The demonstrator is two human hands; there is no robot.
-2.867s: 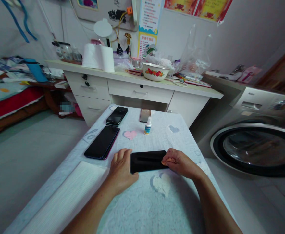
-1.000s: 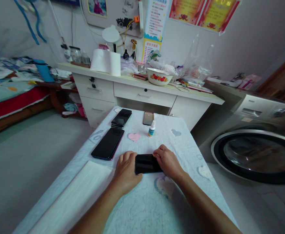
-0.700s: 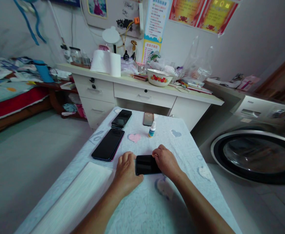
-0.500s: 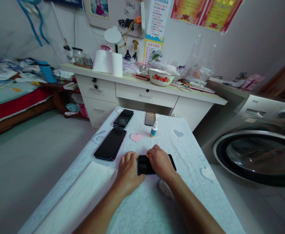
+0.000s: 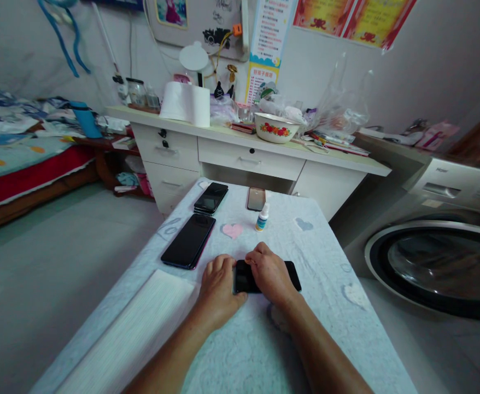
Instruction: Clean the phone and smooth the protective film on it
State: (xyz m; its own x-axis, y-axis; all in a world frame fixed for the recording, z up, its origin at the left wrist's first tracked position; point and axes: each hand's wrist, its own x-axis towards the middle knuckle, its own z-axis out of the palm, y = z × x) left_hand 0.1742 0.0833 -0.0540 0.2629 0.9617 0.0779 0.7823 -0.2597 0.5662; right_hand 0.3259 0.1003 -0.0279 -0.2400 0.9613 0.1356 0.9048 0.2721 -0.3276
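Phone (image 5: pixel 246 280) flat on surface (image 5: pixel 330 251), left end pinched by left hand (image 5: pixel 219 280). Right hand (image 5: pixel 270 273), bunched, has shifted leftward along it; I judge work is crossing the screen. What its fingers pinch, I cannot tell.

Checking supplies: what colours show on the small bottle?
The small bottle is white above, blue below, yellow near its base; best in head view.

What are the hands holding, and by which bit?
The left hand holds the black phone by its left end, between fingers and thumb. The right hand is over the phone's middle; whether it pinches something is hidden.
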